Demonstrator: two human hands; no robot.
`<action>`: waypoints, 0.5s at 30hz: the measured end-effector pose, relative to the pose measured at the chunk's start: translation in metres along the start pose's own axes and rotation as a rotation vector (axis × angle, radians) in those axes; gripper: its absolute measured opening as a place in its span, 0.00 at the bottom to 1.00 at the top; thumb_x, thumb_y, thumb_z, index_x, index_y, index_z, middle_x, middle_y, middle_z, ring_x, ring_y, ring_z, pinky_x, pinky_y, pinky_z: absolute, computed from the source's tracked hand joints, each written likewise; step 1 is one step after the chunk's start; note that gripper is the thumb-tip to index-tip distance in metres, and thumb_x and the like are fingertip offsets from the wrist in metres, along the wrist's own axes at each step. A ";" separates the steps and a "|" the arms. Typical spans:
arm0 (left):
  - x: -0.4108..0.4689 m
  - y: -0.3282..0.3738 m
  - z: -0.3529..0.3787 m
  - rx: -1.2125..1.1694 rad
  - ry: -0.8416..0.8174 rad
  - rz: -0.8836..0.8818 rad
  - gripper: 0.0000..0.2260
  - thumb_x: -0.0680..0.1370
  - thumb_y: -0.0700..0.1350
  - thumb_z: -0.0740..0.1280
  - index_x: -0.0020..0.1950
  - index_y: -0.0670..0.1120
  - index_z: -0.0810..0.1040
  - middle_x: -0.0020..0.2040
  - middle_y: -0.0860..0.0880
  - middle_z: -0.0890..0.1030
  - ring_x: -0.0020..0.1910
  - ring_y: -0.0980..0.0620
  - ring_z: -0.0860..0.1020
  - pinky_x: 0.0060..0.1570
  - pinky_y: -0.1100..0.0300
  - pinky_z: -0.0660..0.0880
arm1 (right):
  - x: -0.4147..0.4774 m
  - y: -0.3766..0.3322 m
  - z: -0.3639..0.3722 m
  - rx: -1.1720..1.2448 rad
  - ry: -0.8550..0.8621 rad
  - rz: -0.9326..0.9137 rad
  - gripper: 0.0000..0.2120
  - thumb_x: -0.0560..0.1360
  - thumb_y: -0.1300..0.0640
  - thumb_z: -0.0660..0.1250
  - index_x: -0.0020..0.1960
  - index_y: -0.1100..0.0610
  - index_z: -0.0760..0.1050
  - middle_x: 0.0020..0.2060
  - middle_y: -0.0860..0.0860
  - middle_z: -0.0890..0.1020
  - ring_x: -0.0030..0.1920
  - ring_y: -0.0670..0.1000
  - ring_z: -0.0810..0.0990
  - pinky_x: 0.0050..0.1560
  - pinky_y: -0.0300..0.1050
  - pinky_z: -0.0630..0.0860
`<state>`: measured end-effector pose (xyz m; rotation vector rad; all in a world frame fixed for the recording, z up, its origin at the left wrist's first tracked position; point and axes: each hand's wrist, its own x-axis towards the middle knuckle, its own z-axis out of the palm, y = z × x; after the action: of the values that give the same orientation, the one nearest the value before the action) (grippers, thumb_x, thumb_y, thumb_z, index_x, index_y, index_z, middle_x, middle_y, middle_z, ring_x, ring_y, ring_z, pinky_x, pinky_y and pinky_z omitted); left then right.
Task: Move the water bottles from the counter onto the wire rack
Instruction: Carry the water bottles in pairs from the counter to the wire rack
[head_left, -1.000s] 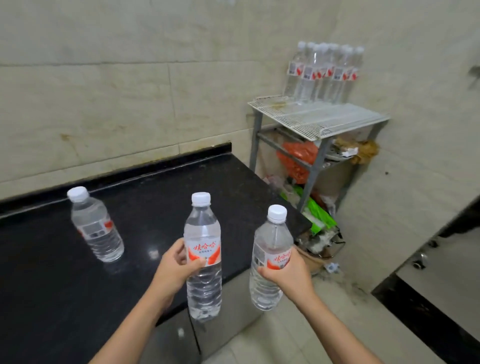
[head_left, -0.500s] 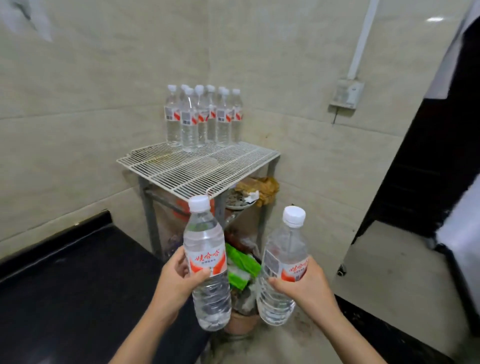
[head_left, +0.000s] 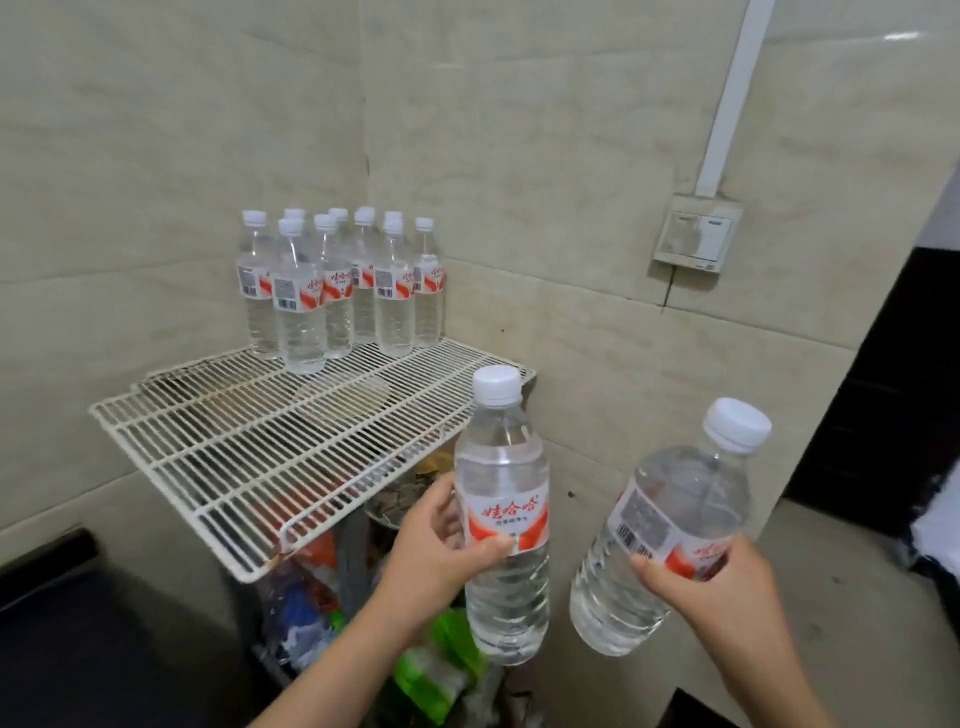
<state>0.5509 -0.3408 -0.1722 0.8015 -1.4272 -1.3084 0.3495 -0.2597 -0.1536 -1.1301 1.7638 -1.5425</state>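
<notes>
My left hand (head_left: 436, 551) grips a clear water bottle (head_left: 501, 467) with a white cap and red label, held upright just off the right front of the white wire rack (head_left: 218, 441). A second water bottle (head_left: 675, 499), tilted to the right, sits in the grip of my right hand (head_left: 711, 587), farther right of the rack. Several identical bottles (head_left: 343, 291) stand clustered at the rack's back corner against the tiled wall. The front and middle of the rack's top shelf are bare.
The black counter (head_left: 78, 639) shows at lower left, beside the rack. Bags and clutter (head_left: 436, 670) fill the space under the rack. A wall switch (head_left: 696, 234) with a white conduit is on the right wall. A dark doorway (head_left: 883, 405) opens at far right.
The view has swung right from the counter and closed in on the rack. Both hands have carried their bottles along, now beside the rack's right front. The third bottle on the counter is out of view.
</notes>
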 end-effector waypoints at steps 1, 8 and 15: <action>0.013 0.003 0.006 0.011 0.013 0.023 0.28 0.53 0.50 0.75 0.52 0.51 0.76 0.45 0.58 0.85 0.47 0.58 0.82 0.43 0.67 0.77 | 0.018 0.000 -0.001 0.017 -0.011 -0.019 0.27 0.59 0.68 0.78 0.55 0.57 0.73 0.44 0.50 0.82 0.46 0.52 0.80 0.54 0.52 0.75; 0.086 0.042 0.016 0.103 0.279 0.122 0.32 0.49 0.51 0.77 0.52 0.51 0.75 0.45 0.56 0.85 0.46 0.57 0.83 0.42 0.65 0.79 | 0.134 -0.024 0.016 0.186 -0.160 -0.141 0.23 0.61 0.72 0.75 0.51 0.57 0.75 0.39 0.46 0.81 0.31 0.35 0.80 0.36 0.32 0.76; 0.140 0.057 -0.030 0.186 0.607 0.124 0.15 0.68 0.32 0.68 0.48 0.49 0.74 0.45 0.49 0.81 0.44 0.52 0.80 0.42 0.62 0.74 | 0.201 -0.035 0.068 0.282 -0.287 -0.183 0.21 0.60 0.69 0.76 0.50 0.58 0.75 0.37 0.49 0.81 0.36 0.46 0.80 0.39 0.41 0.77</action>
<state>0.5486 -0.4694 -0.0873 1.1008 -1.0897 -0.7482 0.3123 -0.4660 -0.1072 -1.3196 1.2416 -1.5812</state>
